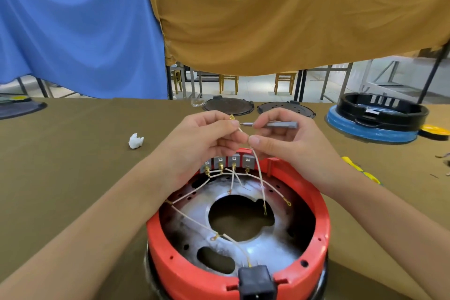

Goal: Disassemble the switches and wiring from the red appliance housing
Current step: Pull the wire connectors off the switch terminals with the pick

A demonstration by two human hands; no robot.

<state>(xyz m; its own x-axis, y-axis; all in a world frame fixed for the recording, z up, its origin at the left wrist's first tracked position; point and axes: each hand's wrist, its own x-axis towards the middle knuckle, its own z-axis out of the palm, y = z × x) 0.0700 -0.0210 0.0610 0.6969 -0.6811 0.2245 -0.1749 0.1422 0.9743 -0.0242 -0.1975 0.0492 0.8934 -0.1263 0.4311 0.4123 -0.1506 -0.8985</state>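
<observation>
Head view: red housing point(185, 273) on table point(73, 178), at 6 o'clock from both hands. Left hand point(204, 139) pinching white wire point(259, 173) near its brass terminal point(231, 117), raised above housing. Right hand point(287, 139) gripping grey screwdriver point(275, 125), thumb on same wire. Four grey switches point(227, 162) at 12 o'clock rim, wired. Black socket point(257, 281) at 6 o'clock rim.
</observation>
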